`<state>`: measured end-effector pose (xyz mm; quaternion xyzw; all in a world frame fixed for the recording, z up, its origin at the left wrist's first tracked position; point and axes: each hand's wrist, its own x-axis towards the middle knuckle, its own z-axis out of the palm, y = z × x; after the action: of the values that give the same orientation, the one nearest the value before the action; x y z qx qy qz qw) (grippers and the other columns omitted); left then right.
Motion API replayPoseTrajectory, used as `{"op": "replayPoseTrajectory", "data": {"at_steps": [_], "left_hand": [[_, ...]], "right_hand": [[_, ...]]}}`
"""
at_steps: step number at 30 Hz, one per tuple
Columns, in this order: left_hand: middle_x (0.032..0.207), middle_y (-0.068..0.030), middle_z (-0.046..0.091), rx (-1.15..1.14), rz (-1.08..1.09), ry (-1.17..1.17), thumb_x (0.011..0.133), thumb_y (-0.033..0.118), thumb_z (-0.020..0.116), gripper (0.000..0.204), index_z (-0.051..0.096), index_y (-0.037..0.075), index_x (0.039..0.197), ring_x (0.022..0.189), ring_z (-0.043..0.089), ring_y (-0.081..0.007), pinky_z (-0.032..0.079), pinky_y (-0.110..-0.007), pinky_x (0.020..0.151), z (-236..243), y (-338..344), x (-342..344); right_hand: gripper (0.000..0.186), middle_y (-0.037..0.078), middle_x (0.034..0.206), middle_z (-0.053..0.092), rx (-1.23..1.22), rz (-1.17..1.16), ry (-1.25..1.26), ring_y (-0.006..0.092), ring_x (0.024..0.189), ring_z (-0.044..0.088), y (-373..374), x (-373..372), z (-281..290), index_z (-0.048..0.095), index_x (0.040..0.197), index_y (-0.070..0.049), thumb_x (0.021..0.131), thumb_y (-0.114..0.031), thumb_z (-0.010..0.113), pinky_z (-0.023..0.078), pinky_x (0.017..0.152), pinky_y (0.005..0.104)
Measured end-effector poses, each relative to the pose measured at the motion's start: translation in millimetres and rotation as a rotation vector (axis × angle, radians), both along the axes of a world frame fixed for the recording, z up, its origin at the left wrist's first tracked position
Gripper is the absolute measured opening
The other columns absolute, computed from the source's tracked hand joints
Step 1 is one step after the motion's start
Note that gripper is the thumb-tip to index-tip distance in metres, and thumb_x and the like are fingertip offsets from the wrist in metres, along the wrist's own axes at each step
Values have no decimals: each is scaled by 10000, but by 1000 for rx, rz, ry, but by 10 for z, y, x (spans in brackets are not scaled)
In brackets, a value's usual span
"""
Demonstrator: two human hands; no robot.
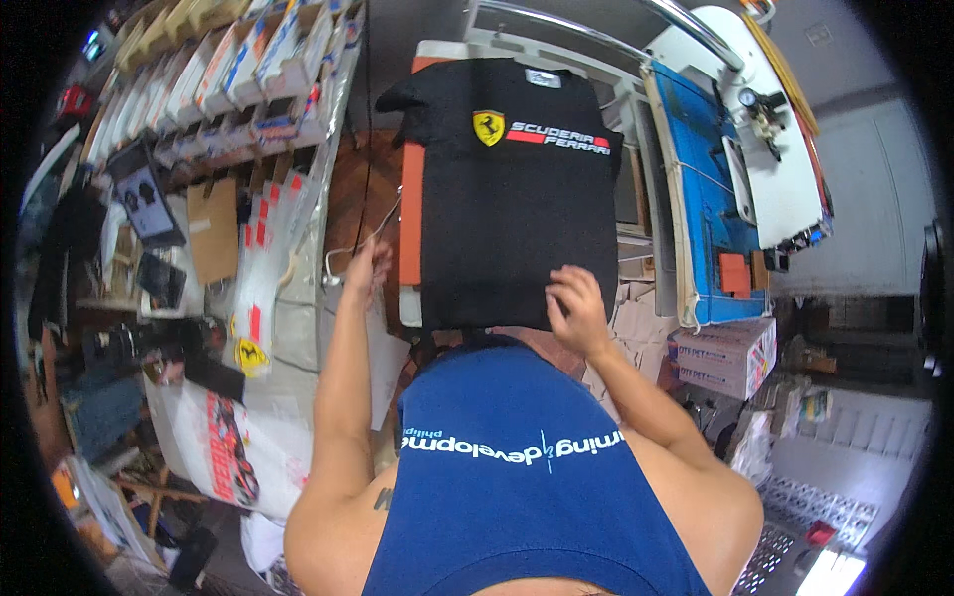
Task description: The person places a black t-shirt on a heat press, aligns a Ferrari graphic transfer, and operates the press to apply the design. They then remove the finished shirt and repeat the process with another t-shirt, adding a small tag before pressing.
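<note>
A black T-shirt [517, 223] lies flat on a narrow board, its collar at the far end. Across its chest run a yellow shield emblem [488, 128] and red and white lettering. My right hand [579, 306] is over the shirt's near right corner, fingers bent and apart, holding nothing; whether it touches the cloth I cannot tell. Left of the board, my left hand [367, 268] hovers with loosely curled fingers and no visible grip. Beside it passes a thin white cord [332, 260]. An orange-red strip [410, 219] of the board shows along the shirt's left side.
To the left stands a rack of upright boxes [219, 74], above a cluttered bench with printed transparent sheets [260, 263]. On the right are a blue padded panel [701, 189], a white table [775, 169] with a gauge, and a white carton [723, 358]. Metal rails [576, 27] run beyond the shirt.
</note>
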<state>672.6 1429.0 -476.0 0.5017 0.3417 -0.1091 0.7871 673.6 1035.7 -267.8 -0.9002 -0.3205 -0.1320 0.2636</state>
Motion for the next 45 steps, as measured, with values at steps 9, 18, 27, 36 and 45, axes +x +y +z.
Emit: {"op": "replayPoseTrajectory", "data": {"at_steps": [9,18,27,36,45], "left_hand": [[1255,-203,709,754,399,-234,973,273,716,437,675,19,1326,1155,671,-267,525,-388,964,1906,-348,2552],[1125,-131,754,89,-1152,-1624,872,52,769,169,766,25,1039,1144,701,-276,504,-425,1055,3577,-2270,224],[1312,-133,680,288,-1612,-1543,745,5,767,577,654,32,1310,1154,650,-306,480,-409,1032,3340,-3753,-161],[1244,-202,705,699,-1078,-1531,679,244,918,480,762,-24,1045,1296,596,-385,467,-458,1101,3458,-3143,-857],[995,-224,741,1128,-1514,-380,733,265,853,497,713,-37,1103,901,725,-324,552,-402,839,3028,-2761,-1419]], "right_hand": [[77,129,986,748,228,-307,142,310,993,701,-98,-706,219,723,907,-3,830,0,730,557,899,405],[490,105,1163,723,1290,-178,979,248,1113,685,-824,112,1954,587,1360,-14,976,-296,703,554,973,403],[404,117,719,644,123,549,763,223,653,638,-1338,-1411,3166,659,941,-20,985,-420,691,499,626,361],[221,104,896,652,275,-236,38,222,825,629,-2811,-2320,2804,701,902,46,763,-48,844,497,754,331],[211,139,855,684,291,-448,-61,329,777,665,-2814,-1636,1213,689,850,-6,778,-124,849,517,708,381]]}}
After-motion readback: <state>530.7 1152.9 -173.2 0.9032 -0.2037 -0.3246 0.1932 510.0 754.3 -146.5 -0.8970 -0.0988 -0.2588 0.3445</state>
